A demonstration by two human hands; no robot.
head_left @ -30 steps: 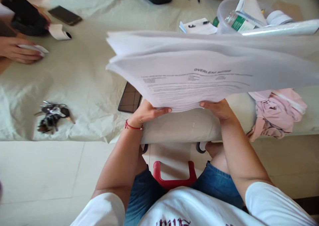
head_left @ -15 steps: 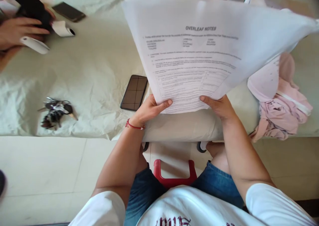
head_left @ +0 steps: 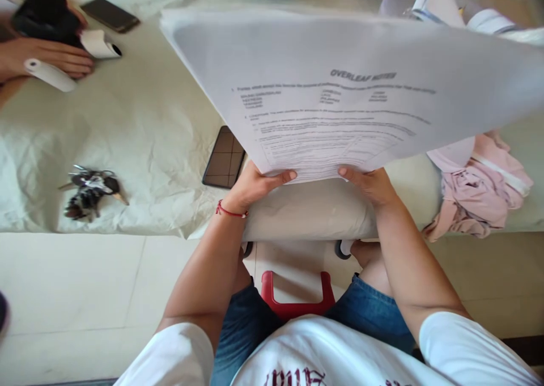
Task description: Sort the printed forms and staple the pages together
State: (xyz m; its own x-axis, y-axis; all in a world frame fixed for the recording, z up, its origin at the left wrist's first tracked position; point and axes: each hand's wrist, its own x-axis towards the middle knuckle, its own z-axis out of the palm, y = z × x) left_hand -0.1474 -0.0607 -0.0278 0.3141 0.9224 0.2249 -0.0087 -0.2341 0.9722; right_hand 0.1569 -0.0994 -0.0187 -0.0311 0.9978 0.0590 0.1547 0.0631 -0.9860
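While both hands, left hand (head_left: 250,185) and right hand (head_left: 374,183), pinch the printed sheets (head_left: 340,102) at the near edge, paper fans away over the counter (head_left: 140,125), equally close to both.

Hidden and unreadable parts
The printed sheet (head_left: 340,91) covers part of the phone (head_left: 224,159); its small print is blurred, its right end cut off.

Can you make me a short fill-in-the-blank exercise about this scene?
1. Both hands, left hand and right hand, hold a sheet of paper headed OVERLEAF ____.
2. The left wrist wears a ____ string bracelet.
3. The bunch of keys lies to the ____ of the dark phone.

Missing words: NOTES; red; left
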